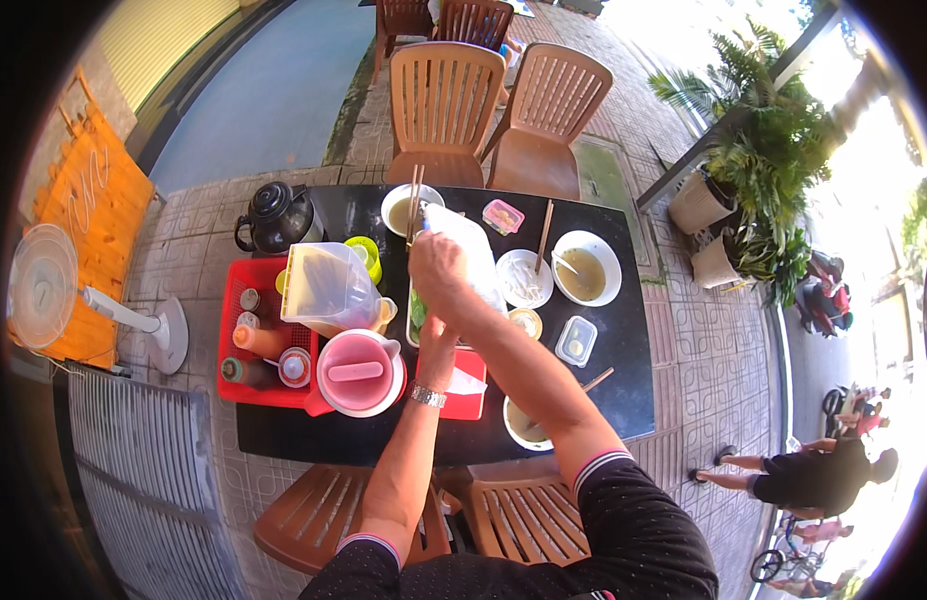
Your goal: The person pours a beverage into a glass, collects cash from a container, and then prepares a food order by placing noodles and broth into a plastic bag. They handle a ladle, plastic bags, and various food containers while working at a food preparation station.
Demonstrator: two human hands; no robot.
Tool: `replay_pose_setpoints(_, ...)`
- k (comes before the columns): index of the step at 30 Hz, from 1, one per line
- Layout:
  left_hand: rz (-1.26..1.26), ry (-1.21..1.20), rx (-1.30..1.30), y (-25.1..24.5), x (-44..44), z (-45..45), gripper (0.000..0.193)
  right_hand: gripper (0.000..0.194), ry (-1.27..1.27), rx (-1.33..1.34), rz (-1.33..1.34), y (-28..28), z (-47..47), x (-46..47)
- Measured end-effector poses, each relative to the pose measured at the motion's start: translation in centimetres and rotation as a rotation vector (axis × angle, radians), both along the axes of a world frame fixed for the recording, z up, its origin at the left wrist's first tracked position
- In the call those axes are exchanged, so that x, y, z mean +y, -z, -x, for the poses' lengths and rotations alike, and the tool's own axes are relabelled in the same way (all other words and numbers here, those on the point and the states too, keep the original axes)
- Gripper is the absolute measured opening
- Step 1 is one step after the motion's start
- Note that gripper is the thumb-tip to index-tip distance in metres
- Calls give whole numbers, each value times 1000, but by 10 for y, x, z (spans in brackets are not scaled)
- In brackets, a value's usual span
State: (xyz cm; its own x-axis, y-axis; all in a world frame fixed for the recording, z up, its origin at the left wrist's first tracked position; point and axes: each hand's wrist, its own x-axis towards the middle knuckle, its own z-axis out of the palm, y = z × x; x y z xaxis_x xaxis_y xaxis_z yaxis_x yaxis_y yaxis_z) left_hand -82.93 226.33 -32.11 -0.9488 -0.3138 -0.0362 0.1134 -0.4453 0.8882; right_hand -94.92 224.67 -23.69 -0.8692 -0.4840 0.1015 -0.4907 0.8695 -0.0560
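Observation:
On the black table, my right hand [438, 264] is closed at the left edge of a white plastic-like sheet or bag [474, 259], around a small blue-and-white item that shows only in part. My left hand [436, 346], with a metal watch at the wrist, is beneath my right forearm, by the near end of a tray with green leaves [417, 315]; its fingers are mostly hidden. A white bowl of broth [396, 211] with wooden chopsticks across it stands beyond my right hand. Near my left hand lies a red box [471, 397] with a white tissue.
To the left stand a red basket [230, 330] with sauce bottles, a clear pitcher [332, 285], a pink-lidded jug [358, 371] and a black thermos jug [279, 217]. Bowls [587, 268], a small white dish [523, 279] and lidded tubs [576, 341] are on the right. Chairs [448, 97] flank the table.

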Motion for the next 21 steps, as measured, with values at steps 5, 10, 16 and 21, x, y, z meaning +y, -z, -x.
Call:
replay_pose_setpoints(5, -132, -253, -33, 25, 3, -14, 57, 19, 7, -324, 107, 33, -8, -22)
replay_pose_setpoints(10, 340, -391, -223, 44, 7, -11, 32, 24, 13, -438, 180, 54, -11, -17)
replay_pose_setpoints(16, 736, -551, -501, 61, 4, -1, 43, 35, 199, -77, 169, 67, 19, 40)
replay_pose_setpoints(21, 962, -501, -571, 61, 9, 2, 55, 56, 321, -386, 172, 77, 34, 69)
